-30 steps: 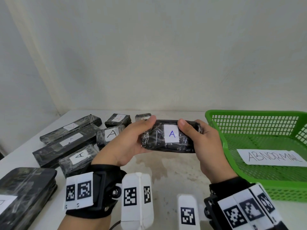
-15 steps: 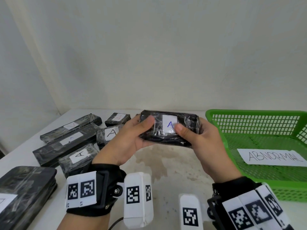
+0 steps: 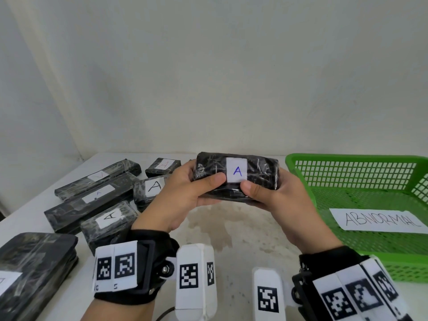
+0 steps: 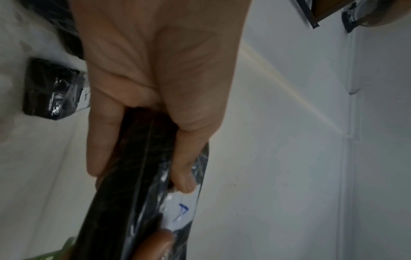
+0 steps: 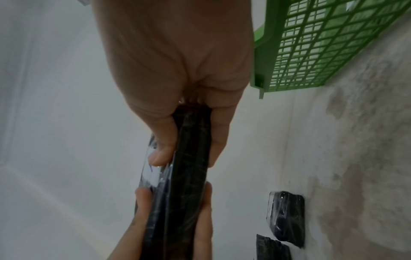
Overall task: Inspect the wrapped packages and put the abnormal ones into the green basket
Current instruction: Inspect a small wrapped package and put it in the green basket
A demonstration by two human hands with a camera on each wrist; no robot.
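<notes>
Both hands hold one black plastic-wrapped package (image 3: 259, 172) above the table, its white label with a blue "A" (image 3: 237, 170) tilted up toward the head camera. My left hand (image 3: 185, 195) grips its left end, thumb on the top face. My right hand (image 3: 278, 195) grips the right end, thumb just below the label. In the left wrist view the package (image 4: 133, 193) runs between thumb and fingers; the right wrist view shows the package (image 5: 189, 158) edge-on. The green basket (image 3: 301, 163) stands to the right, holding only a paper marked "ABNORMAL" (image 3: 379, 220).
Several more wrapped black packages lie on the white table at the left, among them two long ones (image 3: 76, 205), a short one labelled "A" (image 3: 108, 218), another (image 3: 150, 188) and a large one (image 3: 32, 269) at the near left. The wall rises close behind.
The package has risen a little and tipped its labelled face further toward the camera. Both thumbs have slid toward the label.
</notes>
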